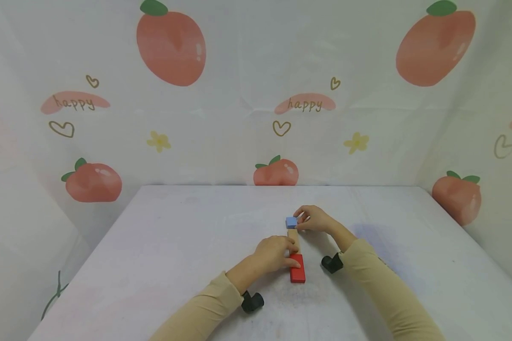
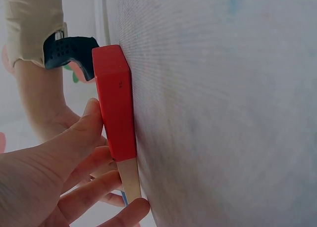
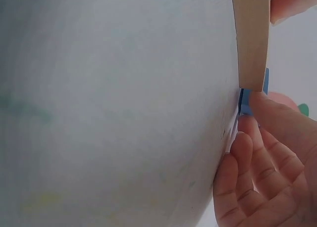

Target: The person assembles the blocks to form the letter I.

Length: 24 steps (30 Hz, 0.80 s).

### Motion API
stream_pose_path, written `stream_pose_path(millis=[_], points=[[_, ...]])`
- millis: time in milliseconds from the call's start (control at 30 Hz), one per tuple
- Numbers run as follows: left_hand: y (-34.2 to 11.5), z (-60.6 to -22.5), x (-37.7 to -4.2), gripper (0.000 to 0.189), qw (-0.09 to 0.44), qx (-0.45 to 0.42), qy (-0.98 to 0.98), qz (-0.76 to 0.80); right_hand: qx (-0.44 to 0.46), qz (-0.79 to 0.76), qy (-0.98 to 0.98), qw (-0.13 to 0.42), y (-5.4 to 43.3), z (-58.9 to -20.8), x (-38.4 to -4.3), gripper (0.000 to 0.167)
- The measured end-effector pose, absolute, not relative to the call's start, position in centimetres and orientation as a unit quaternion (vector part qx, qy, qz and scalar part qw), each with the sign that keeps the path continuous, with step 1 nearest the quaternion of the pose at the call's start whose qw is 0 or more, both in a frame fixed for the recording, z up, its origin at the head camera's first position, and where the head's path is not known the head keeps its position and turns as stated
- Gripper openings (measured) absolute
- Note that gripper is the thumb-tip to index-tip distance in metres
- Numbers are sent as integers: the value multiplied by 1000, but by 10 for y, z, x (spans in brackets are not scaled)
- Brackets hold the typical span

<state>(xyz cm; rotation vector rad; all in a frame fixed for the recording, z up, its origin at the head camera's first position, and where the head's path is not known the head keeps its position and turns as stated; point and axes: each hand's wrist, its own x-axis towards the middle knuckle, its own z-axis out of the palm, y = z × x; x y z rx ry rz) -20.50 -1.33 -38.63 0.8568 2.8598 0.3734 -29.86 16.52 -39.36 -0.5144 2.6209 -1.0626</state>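
Note:
A red rectangular block [image 1: 297, 275], a plain wooden block [image 1: 292, 233] and a small blue block [image 1: 291, 222] lie in a row on the white table, end to end. My left hand [image 1: 275, 254] rests over the near part of the row. Its thumb touches the top of the red block [image 2: 115, 108], while its other fingers reach the wooden block [image 2: 130, 180]. At the far end, my right hand [image 1: 315, 220] pinches the blue block [image 3: 246, 102] between thumb and fingers, beside the end of the wooden block [image 3: 251, 39].
White table [image 1: 196, 227] surrounds the row. Behind it hangs a pale cloth [image 1: 239, 61] printed with fruit, hearts and flowers. A dark wrist-worn device [image 1: 252, 302] sits under the left wrist, and another dark device [image 1: 333, 263] under the right.

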Motion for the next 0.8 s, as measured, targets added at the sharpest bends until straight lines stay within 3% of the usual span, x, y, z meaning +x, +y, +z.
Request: stream_pose_path(millis=[800], points=[[-14,-386,-205,41,57,288,948,126,-189,-351,909,122,167,-392,-296,30]])
